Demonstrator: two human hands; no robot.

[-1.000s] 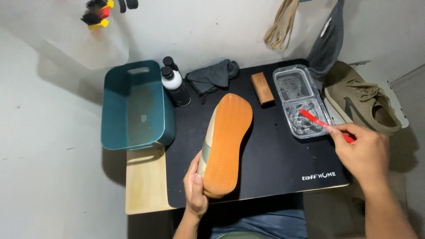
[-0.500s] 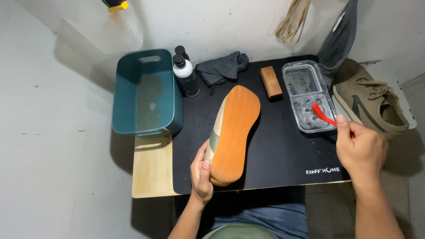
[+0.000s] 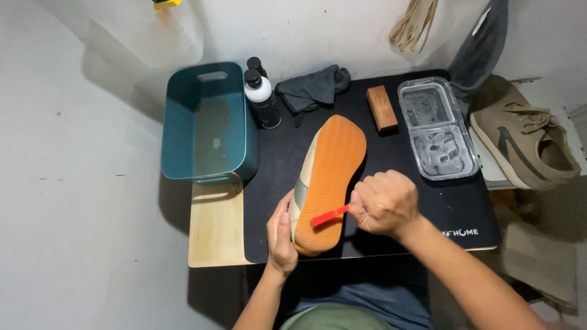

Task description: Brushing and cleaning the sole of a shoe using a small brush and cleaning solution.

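On the black mat, left hand steadies the shoe; right hand grips a red brush.

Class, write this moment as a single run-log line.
left hand: steadies upturned shoe | right hand: holds red brush on orange sole | clear tray: beside mat's right edge

I am seeing two dark bottles standing beside the teal bin, the nearer wearing a white upper label, and white lettering lying along the black mat's front edge.
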